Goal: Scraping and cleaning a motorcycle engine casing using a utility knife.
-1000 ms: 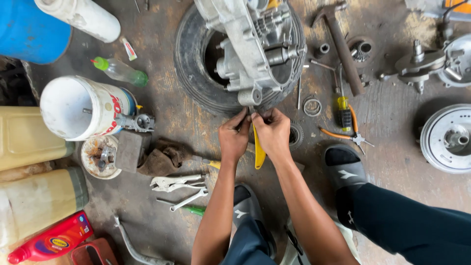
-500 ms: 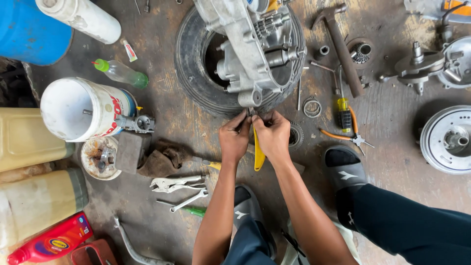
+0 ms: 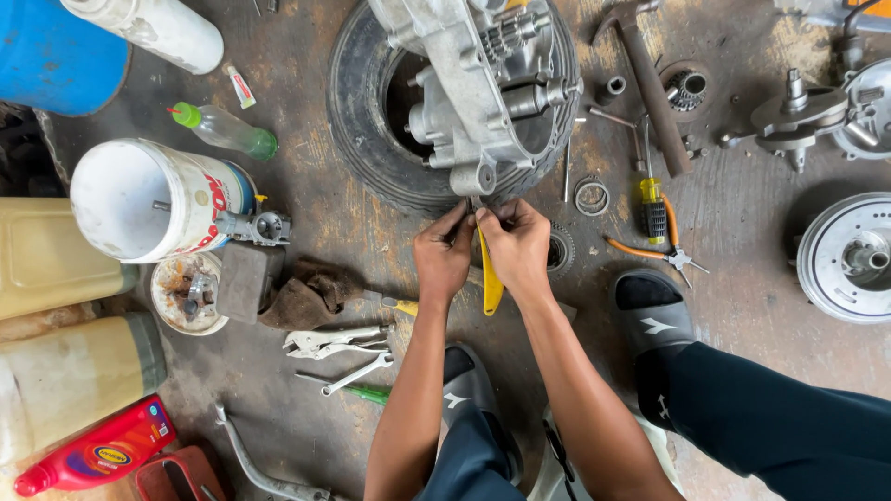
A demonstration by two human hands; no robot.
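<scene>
- Engine casing (image 3: 483, 88) — cast grey metal with shafts and gears showing, resting across a worn tyre (image 3: 357, 121) on the stained floor; judged heavy, rigid, sharp-edged and probably oily, best taken by the thick body, not the protruding shafts
- Left hand (image 3: 443, 252) and right hand (image 3: 516, 243) — meeting at the casing's lower lug, fingertips pinched together on something too small to make out; a yellow-handled tool (image 3: 489, 278) lies just beneath them
- White bucket (image 3: 153, 199) — on its side, left of the tyre, red and blue lettering on its wall
- Clear bottle (image 3: 227, 130) — green cap, lying above the bucket; small red-and-white tube (image 3: 240, 85) just beyond
- Red bottle (image 3: 97, 452) — yellow oval label, bottom left corner
- Yellowish jerrycans (image 3: 46, 260) — along the left edge, unlabelled as far as shows
- Blue drum (image 3: 56, 46) — top left corner
- Locking pliers (image 3: 329, 341) — on the floor near the left forearm
</scene>
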